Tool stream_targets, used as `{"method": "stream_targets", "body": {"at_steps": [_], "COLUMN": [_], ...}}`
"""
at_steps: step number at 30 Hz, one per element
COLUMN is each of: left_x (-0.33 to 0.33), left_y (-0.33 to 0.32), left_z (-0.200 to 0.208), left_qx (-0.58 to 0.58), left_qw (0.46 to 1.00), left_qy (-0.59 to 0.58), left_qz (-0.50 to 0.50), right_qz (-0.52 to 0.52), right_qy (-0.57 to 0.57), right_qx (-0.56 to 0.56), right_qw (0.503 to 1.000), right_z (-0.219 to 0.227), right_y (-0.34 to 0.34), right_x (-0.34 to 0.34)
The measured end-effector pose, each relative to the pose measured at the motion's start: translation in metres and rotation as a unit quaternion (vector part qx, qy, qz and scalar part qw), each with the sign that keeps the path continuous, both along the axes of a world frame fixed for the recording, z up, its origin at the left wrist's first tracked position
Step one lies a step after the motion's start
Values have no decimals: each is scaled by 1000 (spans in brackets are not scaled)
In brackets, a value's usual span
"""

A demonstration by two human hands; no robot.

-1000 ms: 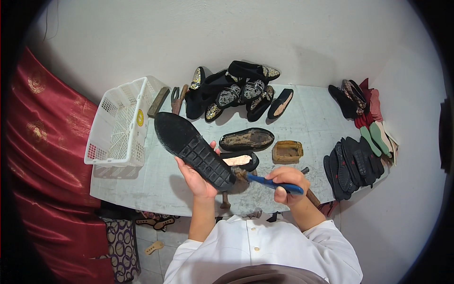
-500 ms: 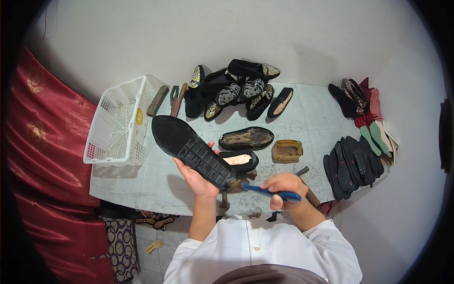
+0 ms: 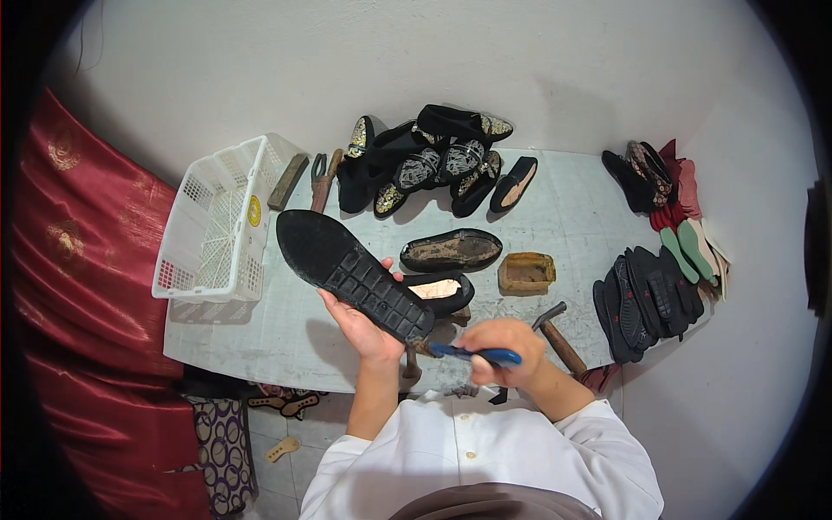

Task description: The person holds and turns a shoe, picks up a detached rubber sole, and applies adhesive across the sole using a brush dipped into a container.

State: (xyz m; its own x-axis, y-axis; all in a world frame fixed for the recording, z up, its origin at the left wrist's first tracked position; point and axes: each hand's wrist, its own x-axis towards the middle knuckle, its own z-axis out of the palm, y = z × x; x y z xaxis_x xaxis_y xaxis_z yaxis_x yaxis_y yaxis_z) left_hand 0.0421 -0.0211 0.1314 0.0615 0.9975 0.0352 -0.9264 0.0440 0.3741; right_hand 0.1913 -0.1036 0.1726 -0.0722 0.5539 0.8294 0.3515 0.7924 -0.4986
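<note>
My left hand [image 3: 368, 334] holds a black shoe sole [image 3: 355, 273] up over the table, its grooved, blocky side facing me and tilted down to the right. In my right hand [image 3: 510, 351] is a brush [image 3: 464, 351] with a blue handle, the fingers wrapped round it. The bristles touch the sole's lower right end. Behind my left hand a black shoe [image 3: 444, 292] with a pale insole stands on the table. Just beyond lies another black shoe piece [image 3: 451, 251], its worn brownish face up. A yellowish-brown tub [image 3: 527, 275] sits to their right.
A hammer [image 3: 563, 340] lies right of my right hand. Black shoes with sparkly toes [image 3: 425, 169] are heaped at the back. Left stands a white plastic basket [image 3: 217, 221], with pincers [image 3: 322, 182] beside it. Black soles [image 3: 646, 303] and green insoles [image 3: 692, 247] are stacked at right.
My right hand has moved the brush a little left, so its bristles now sit at the sole's tip. The hammer's head shows more. My left hand and the sole have barely shifted.
</note>
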Motion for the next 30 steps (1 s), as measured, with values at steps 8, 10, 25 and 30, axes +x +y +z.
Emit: {"method": "stream_targets", "body": {"at_steps": [8, 10, 25, 30], "left_x": [-4, 0, 13, 9], "left_y": [0, -1, -7, -4], "left_z": [-3, -2, -8, -11], "left_qx": [-9, -12, -20, -21], "left_qw": [1000, 999, 998, 999], "left_qy": [0, 30, 63, 28], "left_qz": [11, 12, -21, -19], "right_qz": [-25, 68, 46, 32], "right_qy": [-44, -18, -55, -101], "right_qx": [-30, -20, 8, 41], "right_qw": [998, 997, 997, 994], "right_z": [4, 3, 9, -1], "right_y": [5, 2, 4, 6], "right_x": [3, 2, 0, 2]}}
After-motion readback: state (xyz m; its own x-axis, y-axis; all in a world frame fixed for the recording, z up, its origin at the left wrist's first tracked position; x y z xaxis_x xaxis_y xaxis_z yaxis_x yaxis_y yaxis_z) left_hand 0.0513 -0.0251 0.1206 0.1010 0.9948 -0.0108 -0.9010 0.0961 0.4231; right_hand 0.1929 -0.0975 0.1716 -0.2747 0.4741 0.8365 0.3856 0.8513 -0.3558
